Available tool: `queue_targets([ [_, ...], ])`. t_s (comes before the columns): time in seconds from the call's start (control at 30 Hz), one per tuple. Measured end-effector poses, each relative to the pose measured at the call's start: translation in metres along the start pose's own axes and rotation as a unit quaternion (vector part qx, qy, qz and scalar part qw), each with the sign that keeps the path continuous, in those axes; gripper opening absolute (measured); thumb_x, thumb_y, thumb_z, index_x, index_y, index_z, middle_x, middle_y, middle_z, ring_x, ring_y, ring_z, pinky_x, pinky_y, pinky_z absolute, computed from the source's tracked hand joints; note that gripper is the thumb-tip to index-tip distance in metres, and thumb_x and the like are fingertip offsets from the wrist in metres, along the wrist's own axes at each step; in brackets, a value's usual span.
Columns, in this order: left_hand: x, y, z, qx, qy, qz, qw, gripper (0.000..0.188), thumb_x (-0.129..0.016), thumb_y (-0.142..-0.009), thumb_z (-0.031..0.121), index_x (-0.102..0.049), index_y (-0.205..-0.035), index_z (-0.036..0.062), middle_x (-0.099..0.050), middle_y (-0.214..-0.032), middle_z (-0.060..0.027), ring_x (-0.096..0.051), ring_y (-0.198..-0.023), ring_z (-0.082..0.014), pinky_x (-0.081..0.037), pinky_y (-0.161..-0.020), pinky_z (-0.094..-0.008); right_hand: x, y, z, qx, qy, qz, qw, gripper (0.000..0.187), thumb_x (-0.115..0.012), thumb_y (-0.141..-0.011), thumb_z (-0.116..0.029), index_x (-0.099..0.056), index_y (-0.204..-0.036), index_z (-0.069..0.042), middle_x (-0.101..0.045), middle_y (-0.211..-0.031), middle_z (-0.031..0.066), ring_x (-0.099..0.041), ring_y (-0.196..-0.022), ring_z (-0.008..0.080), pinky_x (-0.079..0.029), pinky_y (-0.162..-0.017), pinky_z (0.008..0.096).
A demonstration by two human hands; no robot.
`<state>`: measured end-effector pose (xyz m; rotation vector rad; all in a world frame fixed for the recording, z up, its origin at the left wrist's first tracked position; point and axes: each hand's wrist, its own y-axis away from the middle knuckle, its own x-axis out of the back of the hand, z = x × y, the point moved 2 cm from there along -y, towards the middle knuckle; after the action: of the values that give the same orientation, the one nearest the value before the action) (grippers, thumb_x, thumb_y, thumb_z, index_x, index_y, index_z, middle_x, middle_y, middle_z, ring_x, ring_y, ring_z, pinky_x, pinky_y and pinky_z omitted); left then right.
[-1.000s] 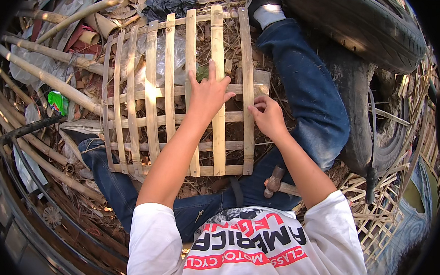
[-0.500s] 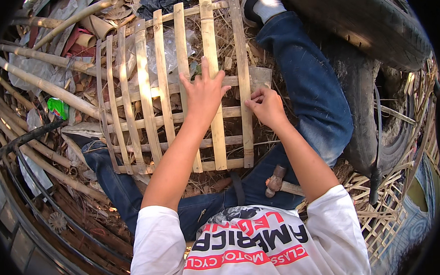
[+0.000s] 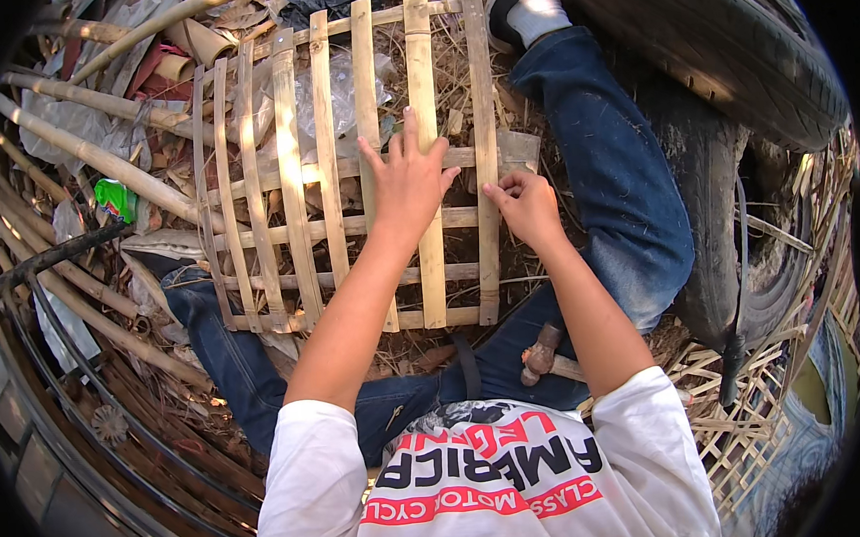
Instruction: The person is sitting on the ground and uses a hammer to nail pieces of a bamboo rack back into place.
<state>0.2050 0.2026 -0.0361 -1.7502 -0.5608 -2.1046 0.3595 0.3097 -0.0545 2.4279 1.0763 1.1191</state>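
A slatted bamboo frame (image 3: 294, 178) lies before me between my legs, its upright slats crossing several horizontal strips. My left hand (image 3: 409, 177) rests on the slats near the right side, fingers spread and holding nothing. At the rightmost slat (image 3: 489, 256), my right hand (image 3: 529, 208) is closed in a pinch, thumb and fingertips against the slat's right edge. Whatever sits in that pinch is too small to make out. Behind this slat, a flat greyish block (image 3: 519, 150) sticks out to the right. A hammer (image 3: 544, 360) lies by my right thigh, under my right forearm.
Bamboo poles (image 3: 104, 169) and plastic scraps litter the left side, with a green wrapper (image 3: 113, 200) among them. A black metal rail (image 3: 50, 254) stands at lower left. Old tyres (image 3: 720, 44) are stacked at right, above woven bamboo strips (image 3: 740, 437).
The view has shifted slightly, so the frame and hands appear a little farther right. Both hands keep nearly the same pose and place on the slats.
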Motion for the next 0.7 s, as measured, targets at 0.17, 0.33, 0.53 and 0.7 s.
queue_targets([
  [0.17, 0.003, 0.011, 0.024, -0.081, 0.051, 0.071, 0.993, 0.06, -0.059, -0.094, 0.038, -0.045, -0.143, 0.0062, -0.032, -0.156, -0.0198, -0.023, -0.149, -0.0334, -0.007, -0.114, -0.0713, -0.003, -0.006, 0.009, 0.001, 0.001, 0.011, 1.0, 0.028, -0.078, -0.08, -0.029, -0.07, -0.083, -0.002, -0.071, -0.074, 0.0123, -0.07, -0.068, 0.0257, -0.054, -0.065, 0.0374],
  [0.33, -0.023, 0.01, 0.029, -0.084, 0.11, 0.059, 0.989, 0.072, -0.051, -0.097, 0.044, -0.032, -0.152, 0.0022, -0.041, -0.152, -0.0155, -0.03, -0.147, -0.0279, -0.007, -0.116, -0.0677, 0.001, -0.004, 0.003, 0.034, 0.003, 0.032, 0.999, 0.024, -0.078, -0.078, -0.026, -0.07, -0.083, -0.003, -0.071, -0.074, 0.0118, -0.07, -0.068, 0.0251, -0.054, -0.065, 0.0367],
  [0.53, -0.027, 0.01, 0.03, -0.073, 0.09, 0.066, 0.991, 0.071, -0.052, -0.097, 0.044, -0.031, -0.152, 0.0047, -0.046, -0.149, -0.0132, -0.038, -0.142, -0.0256, -0.011, -0.114, -0.0678, 0.03, -0.007, -0.005, 0.091, 0.05, 0.142, 0.984, 0.026, -0.072, -0.079, -0.011, -0.069, -0.104, -0.007, -0.069, -0.091, 0.0091, -0.069, -0.084, 0.0299, -0.054, -0.076, 0.0402],
  [0.7, -0.023, 0.01, 0.032, -0.073, 0.081, 0.068, 0.992, 0.069, -0.053, -0.097, 0.044, -0.031, -0.154, 0.0135, -0.046, -0.148, -0.013, -0.039, -0.14, -0.0254, -0.012, -0.113, -0.0689, 0.031, -0.014, -0.01, 0.114, 0.156, 0.136, 0.972, 0.026, -0.072, -0.081, -0.012, -0.07, -0.107, -0.009, -0.067, -0.101, 0.0092, -0.067, -0.09, 0.0337, -0.053, -0.078, 0.0425],
])
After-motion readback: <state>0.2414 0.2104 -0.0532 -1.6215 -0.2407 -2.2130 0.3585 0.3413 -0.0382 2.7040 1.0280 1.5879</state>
